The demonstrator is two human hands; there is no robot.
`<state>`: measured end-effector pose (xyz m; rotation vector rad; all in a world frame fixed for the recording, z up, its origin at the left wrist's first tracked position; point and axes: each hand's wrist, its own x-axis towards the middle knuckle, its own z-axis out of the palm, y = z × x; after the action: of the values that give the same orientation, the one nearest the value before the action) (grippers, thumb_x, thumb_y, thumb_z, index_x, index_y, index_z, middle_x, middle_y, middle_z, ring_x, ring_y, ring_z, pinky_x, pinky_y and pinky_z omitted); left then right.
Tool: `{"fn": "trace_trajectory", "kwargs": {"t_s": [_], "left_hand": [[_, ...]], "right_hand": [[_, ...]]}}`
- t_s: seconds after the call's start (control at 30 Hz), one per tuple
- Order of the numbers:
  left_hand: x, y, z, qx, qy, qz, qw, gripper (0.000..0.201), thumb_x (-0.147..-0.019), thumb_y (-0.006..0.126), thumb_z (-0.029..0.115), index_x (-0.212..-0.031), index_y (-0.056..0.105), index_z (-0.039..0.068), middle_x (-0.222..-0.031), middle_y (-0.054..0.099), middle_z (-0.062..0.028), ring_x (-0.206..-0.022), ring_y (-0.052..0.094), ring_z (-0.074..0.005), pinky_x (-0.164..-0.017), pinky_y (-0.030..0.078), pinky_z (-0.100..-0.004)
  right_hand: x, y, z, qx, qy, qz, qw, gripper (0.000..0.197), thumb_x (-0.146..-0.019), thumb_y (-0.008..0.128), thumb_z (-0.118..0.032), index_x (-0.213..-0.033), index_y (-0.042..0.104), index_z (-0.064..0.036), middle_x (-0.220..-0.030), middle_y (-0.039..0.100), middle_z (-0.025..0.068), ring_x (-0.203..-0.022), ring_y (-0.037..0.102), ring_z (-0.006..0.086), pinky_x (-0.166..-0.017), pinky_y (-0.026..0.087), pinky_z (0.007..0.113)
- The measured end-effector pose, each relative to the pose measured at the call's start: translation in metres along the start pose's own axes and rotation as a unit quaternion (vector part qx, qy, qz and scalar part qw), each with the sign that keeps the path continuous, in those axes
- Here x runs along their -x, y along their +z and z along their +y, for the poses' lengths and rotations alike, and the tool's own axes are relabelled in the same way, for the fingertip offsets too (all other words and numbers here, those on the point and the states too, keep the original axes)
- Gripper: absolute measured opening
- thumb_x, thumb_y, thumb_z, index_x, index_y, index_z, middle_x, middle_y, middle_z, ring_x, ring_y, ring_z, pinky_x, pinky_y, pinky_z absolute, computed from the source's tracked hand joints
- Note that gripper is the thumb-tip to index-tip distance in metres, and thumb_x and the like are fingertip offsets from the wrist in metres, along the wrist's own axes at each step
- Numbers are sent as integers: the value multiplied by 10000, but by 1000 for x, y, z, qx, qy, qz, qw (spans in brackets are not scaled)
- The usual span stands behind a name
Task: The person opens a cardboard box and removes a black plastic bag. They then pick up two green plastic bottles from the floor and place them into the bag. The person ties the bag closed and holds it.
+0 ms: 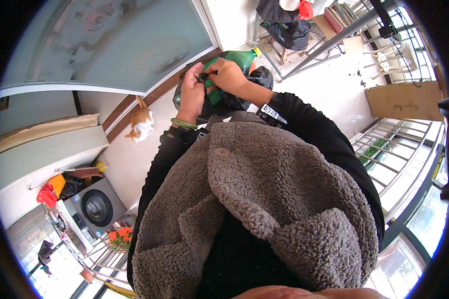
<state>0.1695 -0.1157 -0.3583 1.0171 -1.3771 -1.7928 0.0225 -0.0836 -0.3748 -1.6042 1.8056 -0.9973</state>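
Observation:
A black plastic bag (230,103) bulges in front of me, with green plastic bottles in and around it. One large green bottle (242,59) with a yellow cap lies at its far side, cap pointing to the right. My left hand (190,93), a green bangle at its wrist, is at the bag's left side, its thumb and fingers closed on the dark plastic. Close beside it, my right hand (227,75) pinches the bag with bent fingers. The fingertips of both hands come near each other, and part of the plastic between them is hidden.
An orange and white cat (142,123) stands on the floor to the left, near a frosted glass panel (110,45). A washing machine (97,207) is farther left. At the far right are a metal-framed rack and another black bag (289,35); railings (394,149) line the right.

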Motion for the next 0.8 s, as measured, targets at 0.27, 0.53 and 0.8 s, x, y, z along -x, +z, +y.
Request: {"fn": "trace_trajectory", "kwargs": {"t_s": [0.27,0.53,0.8], "left_hand": [[-6,5,-7,-114,16,-8,993,288,-929,509,-28,-1214,547,-27,-1008,664,-86,-863,639,-124,-716,547,-254],[-24,-16,-19,-314,11,66,947,166,-832,584,3,-992,614,-29,-795,658,-73,-687,641,-133,-631,519,-267],[-22,-9,-32,-486,162,109,852,161,-767,593,130,-923,609,91,-840,662,-135,-814,634,-354,-705,489,-443]], "right_hand": [[-3,-16,5,-108,-15,-26,994,332,-742,675,-94,-1045,564,-19,-829,681,158,-829,673,325,-755,533,397],[5,-44,17,80,-96,-68,990,493,-713,696,-48,-1177,530,-49,-1132,526,178,-1052,591,354,-869,504,418],[21,-43,28,366,-33,-39,929,290,-823,579,-124,-1099,553,-40,-1056,625,160,-943,653,325,-800,538,397]]}}
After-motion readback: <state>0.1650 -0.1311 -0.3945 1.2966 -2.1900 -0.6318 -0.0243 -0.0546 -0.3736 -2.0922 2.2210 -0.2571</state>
